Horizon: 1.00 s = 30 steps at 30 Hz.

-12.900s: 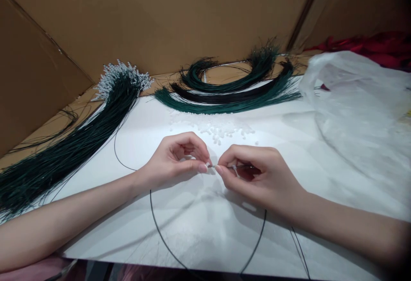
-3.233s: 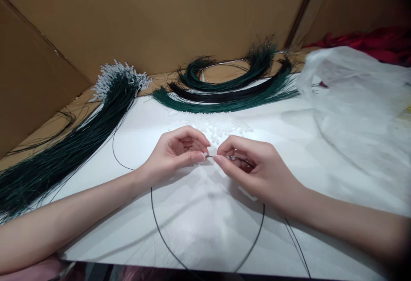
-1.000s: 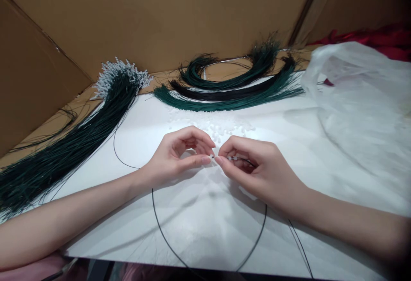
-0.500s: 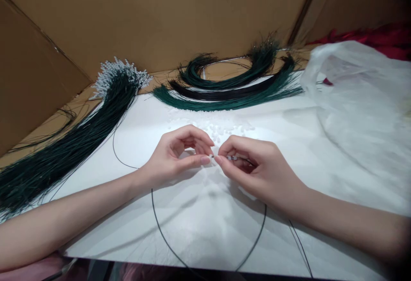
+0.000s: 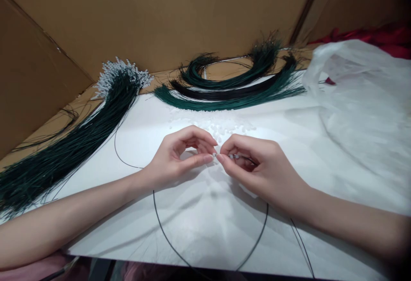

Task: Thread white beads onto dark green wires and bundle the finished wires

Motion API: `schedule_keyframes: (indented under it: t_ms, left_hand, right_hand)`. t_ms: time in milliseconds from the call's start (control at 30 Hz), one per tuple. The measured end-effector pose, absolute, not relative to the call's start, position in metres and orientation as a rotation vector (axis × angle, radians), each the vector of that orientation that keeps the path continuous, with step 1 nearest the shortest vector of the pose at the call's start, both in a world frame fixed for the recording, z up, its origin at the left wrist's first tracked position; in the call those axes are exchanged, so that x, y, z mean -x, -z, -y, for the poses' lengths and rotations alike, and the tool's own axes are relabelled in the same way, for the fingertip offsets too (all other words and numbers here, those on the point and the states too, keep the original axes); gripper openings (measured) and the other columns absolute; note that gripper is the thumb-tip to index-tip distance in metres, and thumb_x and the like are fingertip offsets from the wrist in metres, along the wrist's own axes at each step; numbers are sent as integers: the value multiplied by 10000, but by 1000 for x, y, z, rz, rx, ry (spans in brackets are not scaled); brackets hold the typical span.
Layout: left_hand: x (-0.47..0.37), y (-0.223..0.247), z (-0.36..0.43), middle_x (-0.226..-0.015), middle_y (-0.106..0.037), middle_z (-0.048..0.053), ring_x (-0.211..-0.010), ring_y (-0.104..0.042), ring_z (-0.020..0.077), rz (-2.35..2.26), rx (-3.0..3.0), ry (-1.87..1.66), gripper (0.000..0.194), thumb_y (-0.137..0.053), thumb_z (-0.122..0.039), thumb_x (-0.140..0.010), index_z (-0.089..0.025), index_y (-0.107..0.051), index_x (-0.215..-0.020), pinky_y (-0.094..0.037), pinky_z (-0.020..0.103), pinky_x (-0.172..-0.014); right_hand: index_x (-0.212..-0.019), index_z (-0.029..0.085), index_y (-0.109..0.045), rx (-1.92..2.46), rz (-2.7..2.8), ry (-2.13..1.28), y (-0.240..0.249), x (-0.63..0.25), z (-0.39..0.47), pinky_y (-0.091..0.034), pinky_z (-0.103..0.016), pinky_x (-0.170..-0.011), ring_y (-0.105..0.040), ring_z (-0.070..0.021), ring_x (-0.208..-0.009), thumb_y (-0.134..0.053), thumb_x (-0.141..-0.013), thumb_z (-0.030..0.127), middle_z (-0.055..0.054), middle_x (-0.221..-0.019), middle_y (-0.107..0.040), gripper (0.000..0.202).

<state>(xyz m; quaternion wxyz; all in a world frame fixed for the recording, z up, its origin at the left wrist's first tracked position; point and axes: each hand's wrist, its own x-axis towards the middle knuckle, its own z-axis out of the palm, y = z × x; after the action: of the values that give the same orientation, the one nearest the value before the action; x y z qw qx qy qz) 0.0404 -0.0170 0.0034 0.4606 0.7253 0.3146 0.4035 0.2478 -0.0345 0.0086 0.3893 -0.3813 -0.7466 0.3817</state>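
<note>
Over the white tabletop my two hands meet, fingertips nearly touching. My left hand (image 5: pixel 180 156) is closed in a pinch on a tiny white bead (image 5: pixel 214 156) at the tips of thumb and fingers. Between thumb and forefinger, my right hand (image 5: pixel 260 161) grips a thin dark green cord (image 5: pixel 249 159), which carries a few white beads (image 5: pixel 234 156) inside the curled fingers. The cord's tip is too small to make out clearly. A dark loop (image 5: pixel 160 225) hangs below both hands and runs past the table's front edge. Loose white beads (image 5: pixel 221 129) lie scattered just beyond my fingertips.
To the left lies a thick bundle of dark green cords (image 5: pixel 93 131) with white beaded ends (image 5: pixel 118 75). Curved bundles of green and black cords (image 5: pixel 231 97) rest at the back. A clear plastic bag (image 5: pixel 359 101) covers the right side. Cardboard walls (image 5: pixel 192 15) enclose the table.
Both hands remain in the same pinching pose. The small gap between the fingertips looks slightly narrower, with the bead close against the right fingertips. The whole view has shifted marginally.
</note>
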Motion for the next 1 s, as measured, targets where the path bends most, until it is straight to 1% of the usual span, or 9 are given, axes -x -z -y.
schedule_keyframes:
  t_ms: [367,600,1000]
  left_hand:
    - [-42,-4,19,-911,-683,19,-834,-647,111,-806,-1821,-1011,185,-706,-120,-848,-183,-664,-1016,-527,224,-788]
    - [-44,-5,18,-958,-687,14,-846,-650,98,-847,-1843,-1017,160,-697,-132,-859,-189,-663,-1004,-531,203,-789]
    - [-43,-3,17,-964,-691,30,-867,-667,121,-866,-1858,-994,159,-686,-138,-868,-182,-660,-1018,-543,229,-801]
  right_hand:
    - [-782,151,-566,1036,1890,-1014,-9,-247,34,-263,-201,-424,-349,-27,-451,-556,-837,108,54,-626,-483,70]
    - [-797,155,-565,1046,1936,-949,-7,-248,31,-286,-213,-465,-343,-47,-466,-552,-864,112,68,-575,-426,80]
    - [-771,159,-556,1020,1976,-888,-5,-250,31,-291,-228,-504,-317,-59,-485,-540,-854,58,68,-575,-400,132]
